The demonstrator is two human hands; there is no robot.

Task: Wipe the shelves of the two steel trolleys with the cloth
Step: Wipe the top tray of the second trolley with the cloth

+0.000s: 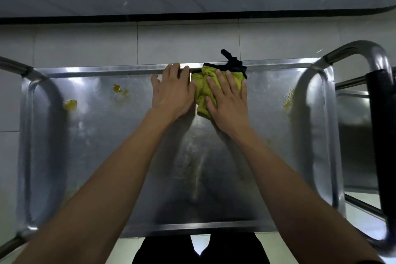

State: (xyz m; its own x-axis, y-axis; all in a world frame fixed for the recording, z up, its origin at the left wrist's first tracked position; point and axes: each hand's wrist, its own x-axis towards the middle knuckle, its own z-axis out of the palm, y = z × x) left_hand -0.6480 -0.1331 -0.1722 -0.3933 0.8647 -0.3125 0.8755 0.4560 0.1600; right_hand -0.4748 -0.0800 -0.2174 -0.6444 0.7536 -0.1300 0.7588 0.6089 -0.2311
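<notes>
The steel trolley's top shelf (150,156) carries yellow stains (70,104) toward its left end and more at its right end. At the far edge's middle, the right hand (228,100) presses flat, fingers straight, on the yellow cloth (202,90); the left hand (171,92) rests open just beside it, nearer the left stains.

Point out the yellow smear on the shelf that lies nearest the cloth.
The yellow smear near the far rim, left of the left hand, lies nearest the cloth. The smear by the left handle and the one at the right end lie farther off.
</notes>
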